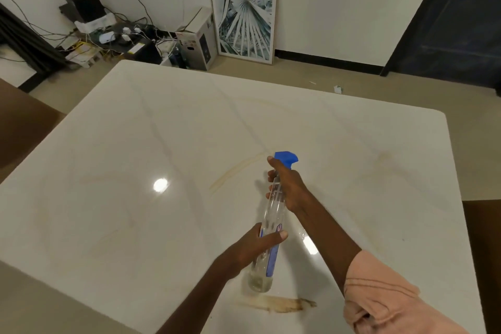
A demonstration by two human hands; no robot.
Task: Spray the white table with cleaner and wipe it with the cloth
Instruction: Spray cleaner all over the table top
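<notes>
We see a white marble-veined worktop (162, 144) filling most of the frame, with a brown smear (282, 304) at its lower centre edge. Above that, a clear spray bottle (273, 214) with a blue nozzle is held tilted: our left hand (257, 247) fingers grasp its base, our right hand (287, 187) fingers grasp its neck.

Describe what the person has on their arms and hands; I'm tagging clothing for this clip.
Both hands are bare: no gloves, rings or watch show on the left hand or the right hand. The right arm wears a salmon-pink sleeve, bunched and creased, pushed up the forearm, with faint stitched lines across it. The left forearm shows no sleeve in view.
</notes>
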